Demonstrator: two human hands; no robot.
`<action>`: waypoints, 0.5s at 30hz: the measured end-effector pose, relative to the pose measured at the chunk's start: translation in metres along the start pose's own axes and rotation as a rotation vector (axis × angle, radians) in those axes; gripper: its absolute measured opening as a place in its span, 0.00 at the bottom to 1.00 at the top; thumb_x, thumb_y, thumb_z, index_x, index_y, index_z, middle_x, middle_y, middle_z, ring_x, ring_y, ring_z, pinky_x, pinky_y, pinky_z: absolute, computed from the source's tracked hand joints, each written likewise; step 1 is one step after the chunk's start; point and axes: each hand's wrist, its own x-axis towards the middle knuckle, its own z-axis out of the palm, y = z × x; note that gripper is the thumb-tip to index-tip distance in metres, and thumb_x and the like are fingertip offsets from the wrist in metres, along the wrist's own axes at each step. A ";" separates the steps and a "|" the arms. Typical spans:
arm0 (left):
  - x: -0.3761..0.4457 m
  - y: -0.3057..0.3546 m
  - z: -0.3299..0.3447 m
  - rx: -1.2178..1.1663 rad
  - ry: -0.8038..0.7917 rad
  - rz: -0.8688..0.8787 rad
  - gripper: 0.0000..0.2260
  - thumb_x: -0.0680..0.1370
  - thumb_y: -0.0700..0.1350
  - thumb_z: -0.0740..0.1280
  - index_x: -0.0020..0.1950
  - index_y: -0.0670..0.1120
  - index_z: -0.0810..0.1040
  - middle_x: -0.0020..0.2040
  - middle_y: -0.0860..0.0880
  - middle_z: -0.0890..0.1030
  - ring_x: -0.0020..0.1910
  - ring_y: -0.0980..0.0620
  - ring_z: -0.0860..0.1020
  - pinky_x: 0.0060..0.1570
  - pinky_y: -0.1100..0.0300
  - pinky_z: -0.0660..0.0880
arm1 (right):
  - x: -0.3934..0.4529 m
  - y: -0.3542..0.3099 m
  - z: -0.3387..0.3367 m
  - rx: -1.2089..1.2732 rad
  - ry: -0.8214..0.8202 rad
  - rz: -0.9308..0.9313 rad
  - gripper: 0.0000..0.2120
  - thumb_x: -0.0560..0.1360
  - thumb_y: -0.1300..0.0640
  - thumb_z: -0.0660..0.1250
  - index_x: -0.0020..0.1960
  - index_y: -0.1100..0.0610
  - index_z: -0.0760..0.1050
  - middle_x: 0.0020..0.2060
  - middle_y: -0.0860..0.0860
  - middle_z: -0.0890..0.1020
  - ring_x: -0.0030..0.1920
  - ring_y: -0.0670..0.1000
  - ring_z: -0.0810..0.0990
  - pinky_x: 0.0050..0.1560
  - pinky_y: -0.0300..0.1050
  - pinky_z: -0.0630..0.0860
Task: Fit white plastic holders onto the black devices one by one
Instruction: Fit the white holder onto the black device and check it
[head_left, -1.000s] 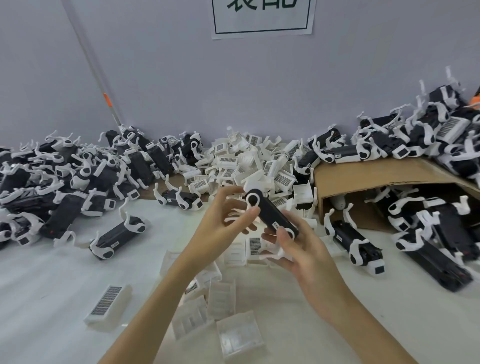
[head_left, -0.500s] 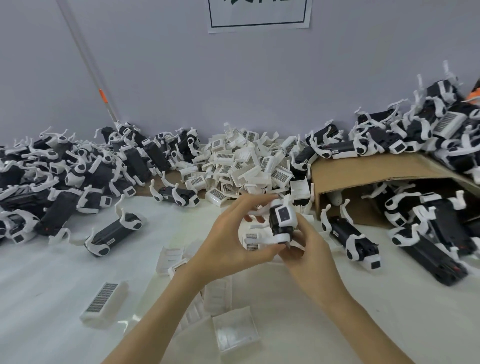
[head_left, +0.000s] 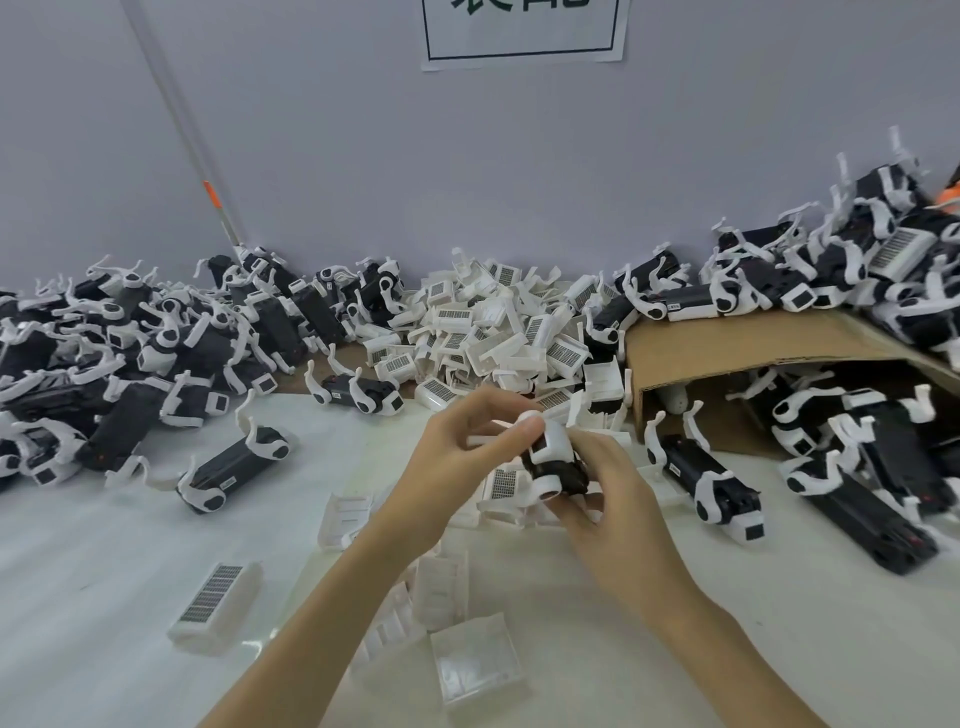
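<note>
Head view: a small black plastic device (head_left: 558, 470), since turned end-on at centre, is gripped by the right hand (head_left: 608, 483) while a white plastic holder (head_left: 553, 441) is pinched onto it by the left hand (head_left: 467, 441), seemingly almost seated.

A single wide-angle view from the person's head looks forward and down across the tabletop (head_left: 104, 571), close enough that both forearms enter from the bottom edge and the left hand (head_left: 457, 447) and right hand (head_left: 613, 493) meet near the centre. It faces the back wall (head_left: 467, 182), whose paper sign (head_left: 522, 31) is cut by the top edge; straight lines bow toward the edges
</note>
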 end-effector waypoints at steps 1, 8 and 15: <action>0.001 0.000 0.001 -0.007 0.013 -0.012 0.12 0.77 0.57 0.74 0.53 0.51 0.86 0.52 0.50 0.86 0.48 0.52 0.82 0.52 0.60 0.78 | 0.000 0.000 0.000 -0.011 -0.016 0.007 0.32 0.77 0.64 0.76 0.68 0.33 0.72 0.61 0.39 0.77 0.61 0.40 0.78 0.56 0.31 0.76; 0.001 -0.004 -0.002 0.367 0.107 0.085 0.19 0.74 0.70 0.66 0.55 0.59 0.82 0.49 0.62 0.84 0.51 0.59 0.81 0.49 0.65 0.74 | 0.000 -0.002 0.000 -0.070 0.048 0.082 0.17 0.74 0.46 0.77 0.57 0.33 0.74 0.52 0.42 0.77 0.48 0.42 0.81 0.48 0.37 0.79; 0.007 -0.007 -0.005 0.284 0.219 -0.055 0.30 0.67 0.74 0.75 0.55 0.52 0.83 0.47 0.56 0.86 0.47 0.59 0.82 0.44 0.70 0.75 | 0.002 -0.011 -0.007 0.224 -0.052 0.149 0.21 0.72 0.41 0.75 0.64 0.39 0.78 0.53 0.45 0.83 0.51 0.46 0.84 0.49 0.38 0.80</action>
